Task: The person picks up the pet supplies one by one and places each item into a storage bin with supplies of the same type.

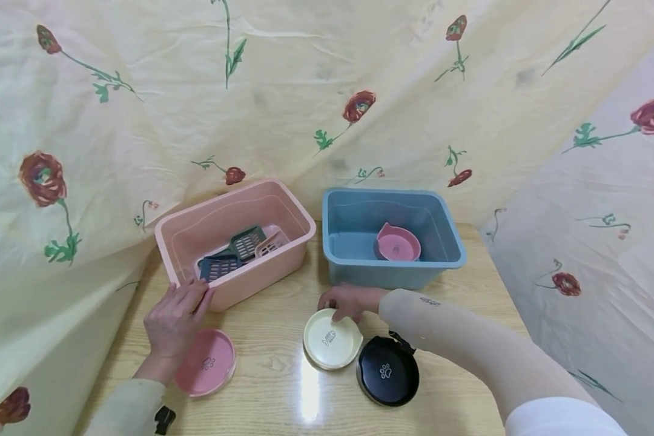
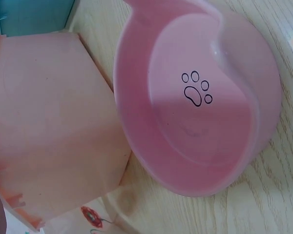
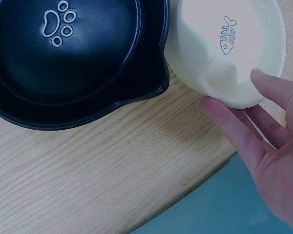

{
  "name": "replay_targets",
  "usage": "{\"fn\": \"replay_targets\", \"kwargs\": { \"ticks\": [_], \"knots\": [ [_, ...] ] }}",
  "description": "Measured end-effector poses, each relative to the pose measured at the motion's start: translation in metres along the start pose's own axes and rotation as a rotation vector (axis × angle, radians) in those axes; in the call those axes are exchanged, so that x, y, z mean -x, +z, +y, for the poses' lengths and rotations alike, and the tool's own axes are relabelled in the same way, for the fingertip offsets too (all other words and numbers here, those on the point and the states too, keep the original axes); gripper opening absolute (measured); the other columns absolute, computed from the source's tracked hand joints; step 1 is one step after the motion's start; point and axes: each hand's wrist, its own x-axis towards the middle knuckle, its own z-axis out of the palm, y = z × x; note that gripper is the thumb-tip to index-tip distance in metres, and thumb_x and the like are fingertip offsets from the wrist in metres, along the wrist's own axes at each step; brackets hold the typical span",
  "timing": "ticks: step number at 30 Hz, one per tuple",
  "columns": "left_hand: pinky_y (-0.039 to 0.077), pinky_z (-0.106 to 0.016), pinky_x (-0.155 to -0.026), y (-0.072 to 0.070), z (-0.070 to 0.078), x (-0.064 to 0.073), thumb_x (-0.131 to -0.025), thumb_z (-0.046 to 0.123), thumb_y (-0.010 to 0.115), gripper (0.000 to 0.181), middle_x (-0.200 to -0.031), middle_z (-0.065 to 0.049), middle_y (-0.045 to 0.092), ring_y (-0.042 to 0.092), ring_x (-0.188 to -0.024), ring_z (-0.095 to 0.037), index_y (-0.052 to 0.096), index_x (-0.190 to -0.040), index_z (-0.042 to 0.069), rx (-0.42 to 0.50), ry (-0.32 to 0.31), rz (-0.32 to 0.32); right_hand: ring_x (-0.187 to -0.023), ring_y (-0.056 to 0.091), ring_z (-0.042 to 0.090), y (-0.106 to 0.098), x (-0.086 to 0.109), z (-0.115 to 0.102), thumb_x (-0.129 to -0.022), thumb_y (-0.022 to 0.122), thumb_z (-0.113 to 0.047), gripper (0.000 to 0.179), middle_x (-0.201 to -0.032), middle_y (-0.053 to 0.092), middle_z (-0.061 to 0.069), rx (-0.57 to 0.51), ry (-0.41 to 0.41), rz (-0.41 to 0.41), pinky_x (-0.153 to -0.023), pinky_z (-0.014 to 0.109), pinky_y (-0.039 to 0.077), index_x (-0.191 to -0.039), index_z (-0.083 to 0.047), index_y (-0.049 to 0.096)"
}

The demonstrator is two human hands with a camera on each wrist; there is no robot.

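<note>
Backdrop: cream cloth [image 1: 283,60] printed with red flowers [image 1: 42,179] and green stems; hangs behind and to both sides.
Counter: pale wood-grain counter [image 1: 267,375]; bright streak of reflected light [image 1: 309,387] in front of the cream bowl.
Pink bin: pink bin [image 1: 261,275], set at an angle at back left; holds three slotted scoops.
Blue bin: blue bin [image 1: 370,275], just beside it on the right; holds one pink bowl, the inner pink bowl [image 1: 399,247], with a pointed lip.
Left hand: left hand [image 1: 177,318] at the pink bin's near rim, toward its left corner; cannot tell whether the fingers curl round it.
Right hand: right hand [image 1: 349,301] pinches the cream bowl's edge, thumb over the rim, fingers against the outside.
Black bowl: black bowl [image 1: 388,372], pale paw print, on the counter just right of the cream bowl.
Near pink bowl: near pink bowl [image 1: 209,363], paw print, on the counter by the left wrist.
Cream bowl: cream bowl [image 1: 329,345], fishbone print, in front of the blue bin; cannot tell whether its base touches wood.
Scoops: blue scoop [image 1: 219,268], green scoop [image 1: 249,242], pink scoop [image 1: 272,244], left to right.
</note>
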Motion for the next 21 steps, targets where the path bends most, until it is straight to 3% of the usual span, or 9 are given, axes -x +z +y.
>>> {"fn": "replay_targets", "kwargs": {
  "ticks": [6,12,21],
  "knots": [
    [0.064,-0.062,-0.078,0.0023,-0.0006,-0.0012,-0.111,0.045,0.056,0.047,-0.102,-0.019,0.08,0.08,-0.089,-0.039,0.08,-0.096,0.008,-0.006,-0.002,0.015,-0.082,0.068,0.017,-0.0025,-0.0027,0.0025,-0.097,0.071,0.007,0.036,-0.115,0.071,0.009,0.014,-0.006,0.001,-0.06,0.044,0.067,-0.127,-0.014,0.072],
    [0.064,-0.062,-0.078,0.0038,-0.0016,-0.0012,-0.111,0.044,0.058,0.045,-0.103,-0.019,0.079,0.08,-0.09,-0.039,0.081,-0.096,0.008,0.001,-0.004,0.025,-0.089,0.067,0.018,-0.0042,-0.0048,0.006,-0.097,0.067,0.011,0.04,-0.113,0.071,0.008,0.006,-0.02,0.005,-0.065,0.048,0.068,-0.127,-0.015,0.073],
    [0.064,-0.061,-0.078,-0.0012,-0.0002,-0.0009,-0.111,0.045,0.056,0.048,-0.104,-0.019,0.079,0.08,-0.091,-0.039,0.08,-0.094,0.008,-0.008,0.005,0.003,-0.098,0.066,0.017,0.0015,-0.0094,0.0093,-0.093,0.068,0.013,0.039,-0.11,0.074,0.009,0.102,-0.139,0.023,-0.069,0.024,0.06,-0.123,-0.012,0.075]
  ]
}}
